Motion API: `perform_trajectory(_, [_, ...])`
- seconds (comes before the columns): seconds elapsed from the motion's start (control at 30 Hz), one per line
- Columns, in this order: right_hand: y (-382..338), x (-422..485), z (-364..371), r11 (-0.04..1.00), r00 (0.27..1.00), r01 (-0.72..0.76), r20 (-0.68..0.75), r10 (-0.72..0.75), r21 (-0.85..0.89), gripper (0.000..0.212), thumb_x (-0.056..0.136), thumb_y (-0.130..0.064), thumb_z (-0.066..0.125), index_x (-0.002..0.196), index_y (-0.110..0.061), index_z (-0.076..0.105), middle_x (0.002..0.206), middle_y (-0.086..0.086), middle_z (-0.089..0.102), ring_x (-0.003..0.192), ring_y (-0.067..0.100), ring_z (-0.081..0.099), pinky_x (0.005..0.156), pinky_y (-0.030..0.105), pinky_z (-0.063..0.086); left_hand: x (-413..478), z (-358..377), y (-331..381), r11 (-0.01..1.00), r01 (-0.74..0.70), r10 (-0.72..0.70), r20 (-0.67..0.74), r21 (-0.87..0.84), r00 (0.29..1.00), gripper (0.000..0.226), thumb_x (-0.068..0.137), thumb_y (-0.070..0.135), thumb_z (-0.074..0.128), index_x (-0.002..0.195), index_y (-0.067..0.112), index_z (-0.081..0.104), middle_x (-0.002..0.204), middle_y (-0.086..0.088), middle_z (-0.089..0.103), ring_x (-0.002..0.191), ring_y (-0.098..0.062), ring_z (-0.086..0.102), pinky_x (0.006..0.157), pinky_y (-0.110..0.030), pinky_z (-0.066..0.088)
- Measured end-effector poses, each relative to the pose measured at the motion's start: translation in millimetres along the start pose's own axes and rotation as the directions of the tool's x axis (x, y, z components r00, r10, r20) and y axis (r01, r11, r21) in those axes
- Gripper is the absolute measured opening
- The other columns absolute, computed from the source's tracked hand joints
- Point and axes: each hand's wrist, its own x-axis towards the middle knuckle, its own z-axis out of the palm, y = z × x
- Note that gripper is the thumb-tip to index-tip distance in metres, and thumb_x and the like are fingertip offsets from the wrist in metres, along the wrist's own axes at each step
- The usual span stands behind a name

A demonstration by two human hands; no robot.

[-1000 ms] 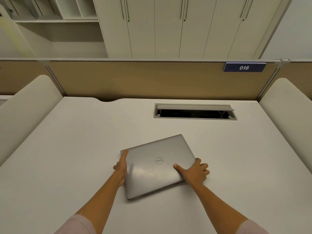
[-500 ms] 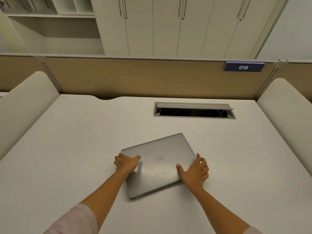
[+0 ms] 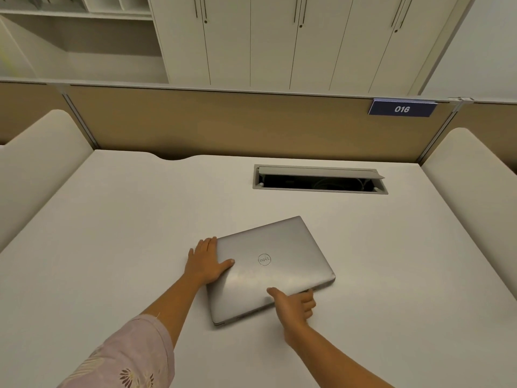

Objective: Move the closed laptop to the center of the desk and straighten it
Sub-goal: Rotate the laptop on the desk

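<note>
A closed silver laptop (image 3: 268, 267) lies on the white desk (image 3: 112, 233), near the middle, skewed with its far right corner turned away from me. My left hand (image 3: 205, 263) holds its left edge, thumb on the lid and fingers along the side. My right hand (image 3: 293, 303) grips the near edge, thumb on the lid and fingers tucked under the front.
An open cable hatch (image 3: 320, 179) is set into the desk behind the laptop. A tan partition (image 3: 223, 124) with a blue "016" sign (image 3: 402, 108) closes the back. Padded cream dividers (image 3: 472, 186) flank both sides. White cabinets stand beyond.
My left hand slid further up the laptop's left edge. My right hand moved from the right corner to the near edge, fingers going under it. The laptop stays skewed.
</note>
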Motion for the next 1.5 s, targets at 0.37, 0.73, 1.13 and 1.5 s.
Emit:
perform_trajectory(0.37, [-28.3,14.3,0.6,1.000,0.999,-0.019,-0.030,0.019,0.008,0.128,0.068,-0.053,0.077,0.149,-0.005,-0.009,0.153,0.010,0.009,0.137,0.028,0.016,0.110,0.043,0.027,-29.4,10.7,15.9,0.963,0.266,-0.261,0.098,-0.041,0.960,0.095,0.075,0.080,0.047,0.140,0.012,0.030,0.141,-0.011,0.035,0.136,-0.028,0.023,0.098,-0.043,0.038])
perform_trajectory(0.73, [-64.6,62.2,-27.2,0.972,0.987,0.158,0.045,-0.152,-0.172,0.112,0.071,-0.053,0.074,0.150,-0.010,0.007,0.157,0.009,0.013,0.143,0.031,0.014,0.115,0.049,0.023,-72.1,13.0,57.9,0.896,0.439,-0.334,0.548,-0.069,0.767,0.132,0.062,0.090,0.050,0.153,0.008,-0.001,0.161,-0.014,0.011,0.143,-0.036,0.029,0.111,-0.047,0.035])
perform_trajectory(1.13, [-67.4,95.5,-60.5,0.760,0.879,0.476,0.207,-0.430,-0.442,0.093,0.079,-0.049,0.068,0.147,-0.004,0.024,0.156,0.013,0.025,0.143,0.030,0.023,0.117,0.045,0.020,-115.9,45.9,133.4,0.832,0.472,0.030,0.872,-0.293,0.488,0.111,0.070,0.086,0.048,0.154,0.022,0.012,0.148,-0.024,0.034,0.122,-0.038,0.058,0.097,-0.039,0.050])
perform_trajectory(1.5, [-2.5,76.8,-74.2,0.536,0.726,0.677,0.334,-0.602,-0.505,0.077,0.091,-0.046,0.054,0.152,-0.015,0.018,0.161,0.005,0.013,0.149,0.026,0.002,0.118,0.045,0.002,-69.8,33.1,125.3,0.986,0.081,0.077,0.838,-0.143,0.540,0.072,0.088,0.072,0.038,0.125,0.013,0.058,0.123,-0.006,0.068,0.096,-0.022,0.060,0.084,-0.034,0.041])
